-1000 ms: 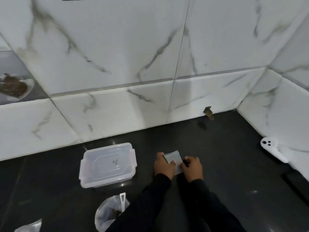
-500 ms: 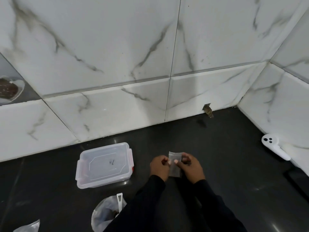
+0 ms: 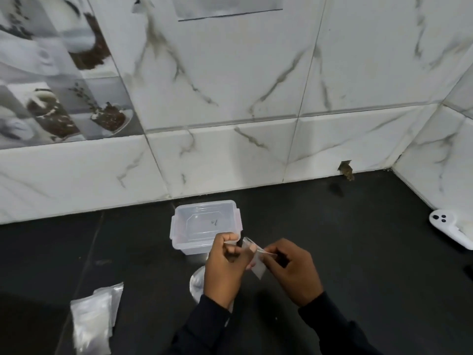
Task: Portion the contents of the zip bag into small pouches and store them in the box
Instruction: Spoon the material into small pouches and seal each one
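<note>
The step in hand looks like opening 1 small pouch (image 3: 256, 260) ready for filling. Both hands are closed on it above the dark table (image 3: 358, 239): the left hand (image 3: 225, 265) pinches the pouch's upper edge between thumb and fingers, and the right hand (image 3: 291, 270) pinches the opposite side, so the clear pouch is stretched and tilted between them. Whether its mouth has parted cannot be told; the plastic is thin and partly blurred.

The box (image 3: 204, 226), a clear container with its lid on, stands just beyond the left hand, toward the tiled wall at the table's back edge. The zip bag (image 3: 198, 283) lies on the table directly beneath the left hand and wrist, mostly hidden by them; only a pale curved part shows. A stack of spare pouches (image 3: 93, 316) lies well apart, toward the table's front left corner.

Nothing appears stored yet, so the task seems early. The next move likely calls for pulling the 2 pouch walls apart with the fingertips, then keeping 1 hand on the opened pouch while the other reaches down to the zip bag. The box lid will also need unclipping before anything goes inside. The slippery film may resist separating.
</note>
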### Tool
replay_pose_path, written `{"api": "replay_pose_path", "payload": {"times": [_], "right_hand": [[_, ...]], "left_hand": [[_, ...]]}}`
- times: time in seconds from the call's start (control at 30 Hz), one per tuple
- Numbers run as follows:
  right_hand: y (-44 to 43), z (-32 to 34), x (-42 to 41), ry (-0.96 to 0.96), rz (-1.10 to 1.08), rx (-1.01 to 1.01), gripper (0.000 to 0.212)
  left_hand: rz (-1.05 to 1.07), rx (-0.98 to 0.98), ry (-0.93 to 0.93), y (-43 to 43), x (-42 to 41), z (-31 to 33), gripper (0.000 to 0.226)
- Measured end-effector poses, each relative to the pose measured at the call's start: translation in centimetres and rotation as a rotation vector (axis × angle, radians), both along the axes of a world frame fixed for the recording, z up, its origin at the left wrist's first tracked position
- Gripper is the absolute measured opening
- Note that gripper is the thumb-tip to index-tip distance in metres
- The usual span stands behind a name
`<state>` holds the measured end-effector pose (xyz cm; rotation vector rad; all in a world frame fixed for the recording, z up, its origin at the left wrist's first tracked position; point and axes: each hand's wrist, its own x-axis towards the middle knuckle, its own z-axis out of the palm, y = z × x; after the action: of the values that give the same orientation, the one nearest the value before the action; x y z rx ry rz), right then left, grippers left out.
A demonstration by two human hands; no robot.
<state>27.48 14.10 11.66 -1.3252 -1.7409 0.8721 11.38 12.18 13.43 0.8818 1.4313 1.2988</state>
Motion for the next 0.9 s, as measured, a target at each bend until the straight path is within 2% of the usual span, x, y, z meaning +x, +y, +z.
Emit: {"api": "replay_pose_path", "payload": {"times": [0.07,0.17,0.43,0.5,0.6,0.67,0.73,0.8,0.9], "right_hand": [[-1.2,-0.1,-2.0,-0.02,0.048,0.052,0.015],[-2.7,-0.5,-4.6,-0.036,0.117,0.018,0.013],[-3.6,0.6,-8.1,0.105,0.208,-0.303,0.01],[-3.4,0.7,-8.8,0.1,0.191,-0.345,0.013],[-3.2,1.0,-9.4,0.042,0.106,-0.316,0.015],[-3.1,1.3,-10.0,-0.005,0.091,-0.267,0.013],[-2.9,1.6,-10.6,-0.05,0.124,-0.242,0.011],[-2.5,1.7,-11.1,-0.06,0.167,-0.231,0.012],[-0.9,1.0,-11.0,-0.076,0.1,-0.169,0.014]], "left_hand": [[0.078,0.022,0.028,-1.5,-0.6,0.5,0.027],[0.153,-0.022,0.126,-3.1,-2.9,0.3,0.022],[0.136,-0.025,0.229,-5.4,-7.5,-0.6,0.032],[0.099,0.034,0.335,-5.8,-8.4,-0.4,0.032],[0.031,0.192,0.621,-6.4,-9.6,-0.3,0.034],[-0.056,0.225,0.807,-6.5,-10.5,-0.6,0.033],[-0.123,0.234,0.915,-6.4,-11.1,-0.7,0.03],[-0.143,0.219,0.913,-6.2,-12.0,-0.6,0.028],[-0.102,0.16,0.771,-5.8,-14.2,-0.4,0.032]]}}
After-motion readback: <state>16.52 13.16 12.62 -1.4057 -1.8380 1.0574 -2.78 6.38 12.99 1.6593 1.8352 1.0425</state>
